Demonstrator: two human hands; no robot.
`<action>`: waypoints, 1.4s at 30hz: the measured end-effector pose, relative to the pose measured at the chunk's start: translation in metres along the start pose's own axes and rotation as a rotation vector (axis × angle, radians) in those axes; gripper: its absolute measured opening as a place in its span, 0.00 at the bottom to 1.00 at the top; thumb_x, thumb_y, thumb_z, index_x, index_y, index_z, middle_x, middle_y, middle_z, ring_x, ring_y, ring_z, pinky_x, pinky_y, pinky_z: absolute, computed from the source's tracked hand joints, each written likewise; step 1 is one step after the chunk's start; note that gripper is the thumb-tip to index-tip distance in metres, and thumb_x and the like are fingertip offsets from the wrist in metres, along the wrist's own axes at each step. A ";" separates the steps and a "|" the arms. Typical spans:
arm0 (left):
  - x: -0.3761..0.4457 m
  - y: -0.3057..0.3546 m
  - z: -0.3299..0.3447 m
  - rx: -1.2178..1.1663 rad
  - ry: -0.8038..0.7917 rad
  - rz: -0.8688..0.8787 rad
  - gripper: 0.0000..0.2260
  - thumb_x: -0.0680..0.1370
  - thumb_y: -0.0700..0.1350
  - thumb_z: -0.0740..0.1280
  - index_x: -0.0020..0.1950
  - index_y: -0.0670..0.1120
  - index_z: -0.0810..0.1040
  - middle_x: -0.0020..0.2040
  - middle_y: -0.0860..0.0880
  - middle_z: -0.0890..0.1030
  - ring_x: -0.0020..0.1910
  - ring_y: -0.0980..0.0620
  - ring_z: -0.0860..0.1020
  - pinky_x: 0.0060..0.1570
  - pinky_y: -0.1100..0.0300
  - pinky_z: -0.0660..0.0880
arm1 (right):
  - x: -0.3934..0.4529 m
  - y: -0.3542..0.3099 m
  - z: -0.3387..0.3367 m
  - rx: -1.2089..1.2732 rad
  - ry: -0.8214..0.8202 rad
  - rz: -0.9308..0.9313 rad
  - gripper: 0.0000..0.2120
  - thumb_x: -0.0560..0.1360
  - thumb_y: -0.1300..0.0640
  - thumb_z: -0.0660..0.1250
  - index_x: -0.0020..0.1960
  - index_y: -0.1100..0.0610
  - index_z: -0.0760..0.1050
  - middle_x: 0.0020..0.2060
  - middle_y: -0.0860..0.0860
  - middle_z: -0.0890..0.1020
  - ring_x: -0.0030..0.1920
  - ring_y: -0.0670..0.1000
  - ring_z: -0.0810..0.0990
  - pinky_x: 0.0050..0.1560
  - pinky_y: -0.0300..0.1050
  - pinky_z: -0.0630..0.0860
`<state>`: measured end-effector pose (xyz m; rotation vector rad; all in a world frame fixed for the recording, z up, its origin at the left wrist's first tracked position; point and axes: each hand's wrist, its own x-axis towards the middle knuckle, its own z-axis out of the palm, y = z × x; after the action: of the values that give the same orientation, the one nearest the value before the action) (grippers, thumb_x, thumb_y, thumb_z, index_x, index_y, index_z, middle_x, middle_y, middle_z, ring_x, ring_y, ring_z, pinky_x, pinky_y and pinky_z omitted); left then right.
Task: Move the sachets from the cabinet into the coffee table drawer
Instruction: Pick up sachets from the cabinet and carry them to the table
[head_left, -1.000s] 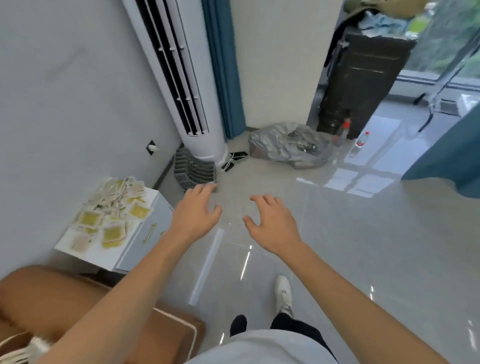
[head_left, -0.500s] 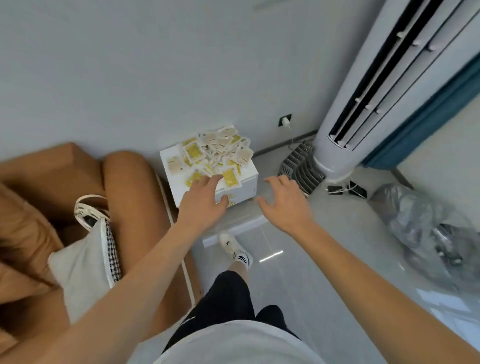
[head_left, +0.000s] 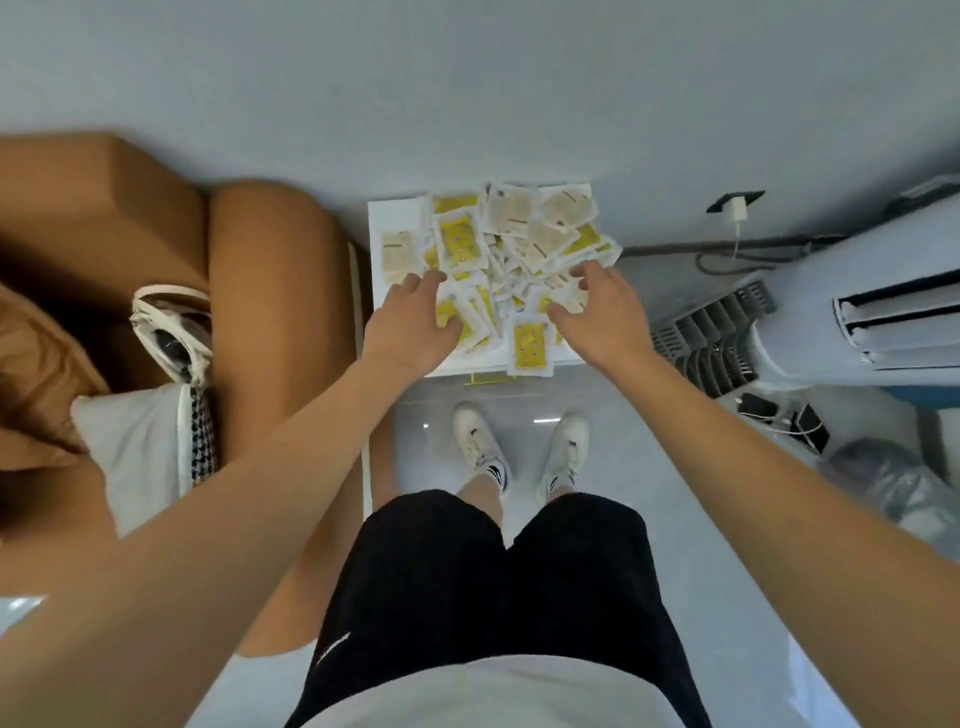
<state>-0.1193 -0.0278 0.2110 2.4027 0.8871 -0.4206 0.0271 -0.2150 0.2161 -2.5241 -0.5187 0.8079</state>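
Observation:
A heap of yellow and beige sachets (head_left: 506, 244) covers the top of a small white cabinet (head_left: 378, 223) against the wall. My left hand (head_left: 413, 325) reaches onto the pile's left side, fingers relaxed and spread over the packets. On the right side of the heap my right hand (head_left: 597, 306) does the same, fingers loosely bent, holding nothing that I can see. One yellow sachet (head_left: 529, 345) lies at the cabinet's front edge between my hands. The coffee table drawer is out of view.
A tan sofa (head_left: 249, 270) with a white pillow (head_left: 140, 441) and a bag stands left of the cabinet. A white standing air conditioner (head_left: 857, 322) and cables are on the right, with a plastic bag (head_left: 893, 483) on the floor. My feet stand just before the cabinet.
I have stepped up to the cabinet and now look straight down on it. Both hands moved forward from the air in front of it onto the sachet pile.

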 end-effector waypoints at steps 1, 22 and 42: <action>0.014 -0.008 0.012 -0.014 -0.011 -0.034 0.26 0.79 0.52 0.64 0.76 0.51 0.65 0.70 0.48 0.72 0.71 0.46 0.69 0.59 0.45 0.75 | 0.018 0.006 0.014 0.006 -0.031 0.015 0.26 0.75 0.46 0.71 0.70 0.55 0.71 0.65 0.54 0.75 0.63 0.56 0.76 0.59 0.50 0.74; 0.169 -0.077 0.201 -0.356 0.099 -0.850 0.50 0.62 0.71 0.77 0.69 0.41 0.63 0.66 0.43 0.67 0.66 0.39 0.69 0.59 0.46 0.73 | 0.126 0.114 0.219 -0.053 0.053 0.243 0.45 0.63 0.50 0.84 0.69 0.59 0.60 0.63 0.60 0.68 0.58 0.65 0.71 0.60 0.54 0.69; 0.132 -0.058 0.190 -1.122 0.350 -0.619 0.14 0.74 0.42 0.77 0.56 0.48 0.78 0.51 0.49 0.84 0.50 0.52 0.84 0.50 0.52 0.83 | 0.120 0.104 0.177 0.359 0.038 0.207 0.18 0.71 0.55 0.79 0.53 0.55 0.74 0.38 0.43 0.78 0.39 0.46 0.79 0.42 0.47 0.77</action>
<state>-0.0803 -0.0353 -0.0236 1.1518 1.4976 0.2706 0.0321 -0.1944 -0.0209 -2.2744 -0.0861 0.8398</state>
